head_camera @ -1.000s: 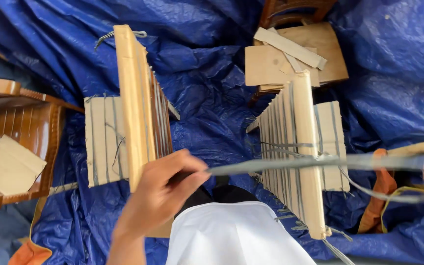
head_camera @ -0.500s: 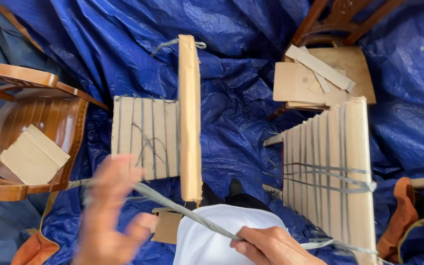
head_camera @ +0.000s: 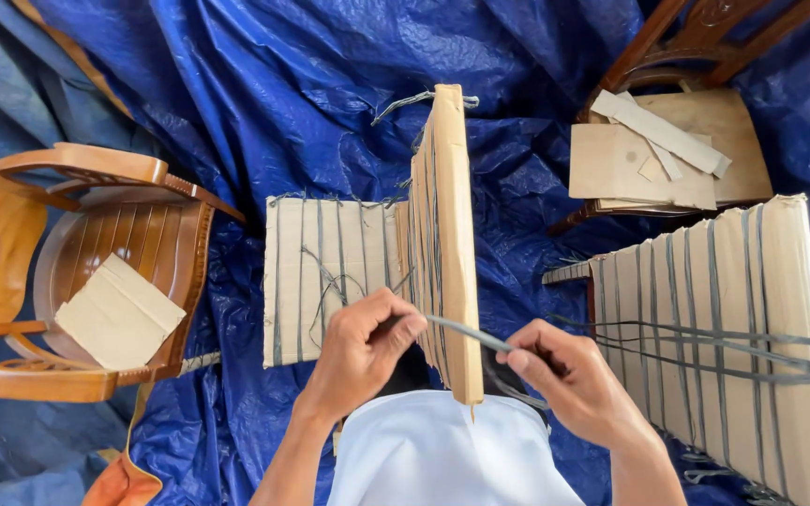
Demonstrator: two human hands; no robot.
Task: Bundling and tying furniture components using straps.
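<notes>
Head view: a thin grey plastic strap is pinched at lower centre between the closed left hand and closed right hand, against an upright tan cardboard panel wound with straps. A blue tarpaulin is spread beneath; a wooden chair is seen at left.

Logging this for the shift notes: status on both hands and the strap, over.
Left hand and right hand both pinch the grey strap, taut between them. Strap runs across the upright bundle of cardboard. Nothing in the way.
</notes>
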